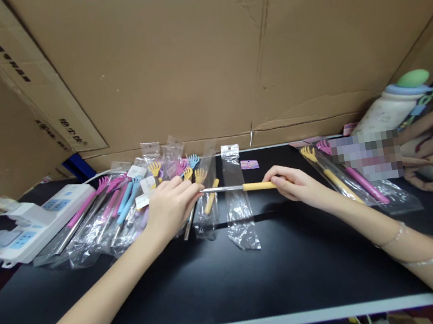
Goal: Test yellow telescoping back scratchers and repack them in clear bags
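Observation:
A back scratcher (259, 186) with a yellow handle and a thin metal rod is held level above the table between both hands. My left hand (171, 202) is closed around its rod end, hiding part of it. At the other end, my right hand (296, 185) pinches the tip of the yellow handle. Below the rod lies a flat clear plastic sleeve (241, 218), and a small purple card (250, 164) rests beside its top. Several bagged back scratchers (124, 201) in pink, blue and yellow are heaped by my left hand.
A white power strip (55, 209) with plugs stands at the left. Beyond my right forearm lie bagged yellow and magenta back scratchers (368, 187). A pale bottle (381, 111) with a green top leans at the right rear. Cardboard (185, 68) walls the back of the black table (261, 286).

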Motion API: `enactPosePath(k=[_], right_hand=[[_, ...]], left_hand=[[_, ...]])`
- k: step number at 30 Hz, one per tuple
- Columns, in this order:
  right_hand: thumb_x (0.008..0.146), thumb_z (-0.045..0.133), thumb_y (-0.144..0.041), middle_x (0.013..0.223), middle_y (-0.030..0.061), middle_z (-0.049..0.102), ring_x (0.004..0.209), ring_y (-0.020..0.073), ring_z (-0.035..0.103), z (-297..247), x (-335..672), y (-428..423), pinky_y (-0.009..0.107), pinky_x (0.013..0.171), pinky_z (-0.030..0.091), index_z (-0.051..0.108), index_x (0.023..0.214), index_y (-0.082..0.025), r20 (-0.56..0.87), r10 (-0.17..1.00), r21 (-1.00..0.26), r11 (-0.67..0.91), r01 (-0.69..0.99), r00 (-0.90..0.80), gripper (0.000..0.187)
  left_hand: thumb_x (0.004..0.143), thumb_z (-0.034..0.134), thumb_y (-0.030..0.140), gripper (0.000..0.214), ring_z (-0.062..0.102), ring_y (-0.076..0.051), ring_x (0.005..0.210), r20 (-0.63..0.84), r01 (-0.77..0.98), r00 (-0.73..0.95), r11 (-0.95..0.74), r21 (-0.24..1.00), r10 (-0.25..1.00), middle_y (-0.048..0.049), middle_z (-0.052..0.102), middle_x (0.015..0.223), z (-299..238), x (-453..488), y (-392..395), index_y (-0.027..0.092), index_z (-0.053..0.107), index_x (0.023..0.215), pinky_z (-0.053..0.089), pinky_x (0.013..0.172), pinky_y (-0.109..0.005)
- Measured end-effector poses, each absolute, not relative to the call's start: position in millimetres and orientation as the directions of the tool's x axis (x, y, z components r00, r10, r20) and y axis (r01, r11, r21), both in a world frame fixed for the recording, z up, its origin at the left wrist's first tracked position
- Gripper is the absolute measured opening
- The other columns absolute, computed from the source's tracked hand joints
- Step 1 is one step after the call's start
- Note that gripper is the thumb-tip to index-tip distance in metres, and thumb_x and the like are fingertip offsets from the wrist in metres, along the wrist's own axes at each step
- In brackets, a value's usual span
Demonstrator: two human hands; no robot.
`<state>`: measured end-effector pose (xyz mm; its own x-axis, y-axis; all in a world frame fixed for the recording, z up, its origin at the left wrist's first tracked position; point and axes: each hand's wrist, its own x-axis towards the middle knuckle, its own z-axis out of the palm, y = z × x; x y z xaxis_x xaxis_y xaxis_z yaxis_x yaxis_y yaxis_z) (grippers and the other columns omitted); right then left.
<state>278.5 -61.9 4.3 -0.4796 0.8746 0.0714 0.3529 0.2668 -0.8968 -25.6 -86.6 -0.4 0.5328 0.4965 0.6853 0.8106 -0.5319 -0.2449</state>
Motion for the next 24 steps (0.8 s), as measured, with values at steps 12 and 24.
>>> enactPosePath(k=[12, 24], right_hand=[[0.086, 0.049, -0.047, 0.050, -0.0086, 0.028, 0.042, 0.0068, 0.027, -1, 274, -66, 0.023, 0.043, 0.021, 0.056, 0.086, -0.018, 0.192, 0.887, -0.834, 0.373, 0.406, -0.419, 0.030], [0.084, 0.051, -0.038, 0.066, -0.0010, 0.053, 0.051, 0.0076, 0.037, 8, 265, -76, 0.022, 0.048, 0.029, 0.060, 0.081, -0.017, 0.318, 0.862, -0.727, 0.489, 0.482, -0.395, 0.023]], left_hand=[[0.091, 0.050, 0.027, 0.017, 0.045, -0.016, 0.066, 0.699, 0.814, 0.524, -0.527, -0.244, 0.486, 0.0010, 0.061, 0.066, -2, -18, -95, 0.019, 0.060, 0.081, 0.030, 0.057, -0.028], [0.093, 0.047, 0.025, 0.019, 0.043, -0.015, 0.063, 0.700, 0.797, 0.529, -0.564, -0.215, 0.480, 0.0008, 0.060, 0.065, -4, -13, -99, 0.018, 0.060, 0.081, 0.028, 0.056, -0.028]])
